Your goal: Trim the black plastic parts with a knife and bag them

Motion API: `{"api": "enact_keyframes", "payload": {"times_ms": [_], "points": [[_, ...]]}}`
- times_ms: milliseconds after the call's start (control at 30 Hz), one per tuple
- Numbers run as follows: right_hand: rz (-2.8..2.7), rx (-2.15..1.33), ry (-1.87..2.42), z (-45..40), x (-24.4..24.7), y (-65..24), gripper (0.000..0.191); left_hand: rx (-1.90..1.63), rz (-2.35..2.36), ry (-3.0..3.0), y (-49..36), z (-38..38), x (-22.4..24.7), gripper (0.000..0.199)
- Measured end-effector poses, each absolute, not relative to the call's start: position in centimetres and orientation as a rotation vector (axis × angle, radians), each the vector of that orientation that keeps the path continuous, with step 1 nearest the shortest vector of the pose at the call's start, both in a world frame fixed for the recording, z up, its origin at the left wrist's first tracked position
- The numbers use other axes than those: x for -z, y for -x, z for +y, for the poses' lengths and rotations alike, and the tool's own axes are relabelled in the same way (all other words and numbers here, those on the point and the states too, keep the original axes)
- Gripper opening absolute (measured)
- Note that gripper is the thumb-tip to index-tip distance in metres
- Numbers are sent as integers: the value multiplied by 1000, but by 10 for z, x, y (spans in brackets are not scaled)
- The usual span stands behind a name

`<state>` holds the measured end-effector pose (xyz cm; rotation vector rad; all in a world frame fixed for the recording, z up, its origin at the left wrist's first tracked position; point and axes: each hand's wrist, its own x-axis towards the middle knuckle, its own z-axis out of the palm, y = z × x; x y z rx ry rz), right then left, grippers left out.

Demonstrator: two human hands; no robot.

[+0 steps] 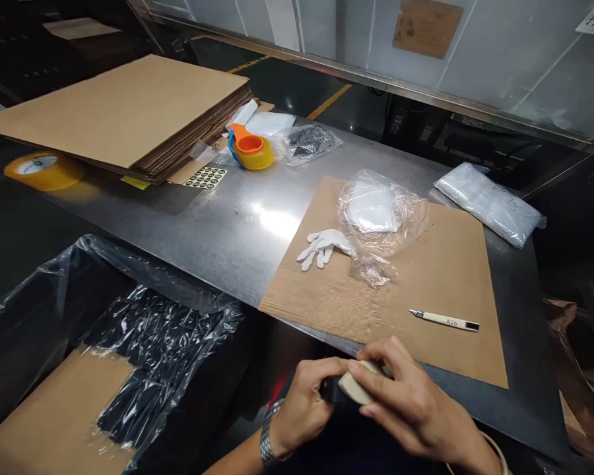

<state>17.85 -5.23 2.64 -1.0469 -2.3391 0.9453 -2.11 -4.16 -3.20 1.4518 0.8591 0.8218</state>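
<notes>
My left hand point(301, 404) is closed around a small black piece point(332, 390), mostly hidden by the fingers. A beige, rounded block point(357, 385) is gripped in the fingers of my right hand point(413, 404) and meets the black piece. Both hands are close together just off the near edge of the table. Beyond them, a white craft knife point(445, 320) marked A26 lies on a flat cardboard sheet point(317, 297). A white glove point(325, 248) rests on the same sheet, beside a crumpled clear plastic bag point(376, 264) with white material in it.
Stacked cardboard point(129, 112) fills the table's left end, near a tape dispenser point(252, 148), a yellow tape roll point(44, 170) and a sticker sheet point(206, 177). A plastic-wrapped packet point(490, 203) lies far right. A bin lined with plastic point(148, 336) stands front left.
</notes>
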Motion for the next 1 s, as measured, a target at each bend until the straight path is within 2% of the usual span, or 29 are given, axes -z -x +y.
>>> {"api": "enact_keyframes", "payload": {"times_ms": [133,333,467,533,633,700,767,900,1000], "points": [[-2255,-943,1195,-53,-12,-206,43,-940,804,-1415,31,-37,35,28],[-1965,-508,1617,-25,48,-233,34,-1034,804,-1293,32,-35,33,33],[-1879,-380,1711,-8,86,-234,38,-1003,836,-1207,30,-38,33,35],[-1829,-329,1739,-6,88,-233,40,-967,843,-1157,29,-39,34,37],[-1765,-305,1738,-15,67,-226,34,-937,851,-1132,29,-41,36,39],[-1775,-418,1668,-25,43,-220,27,-932,834,-1134,28,-42,37,36],[-1834,-695,1489,-37,18,-210,22,-916,795,-1126,27,-41,37,29],[-1952,-1154,1157,-58,-12,-187,31,-805,780,-1042,25,-41,38,15],[-1913,-1248,1208,-68,-20,-171,31,-760,834,-902,25,-42,40,26]]}}
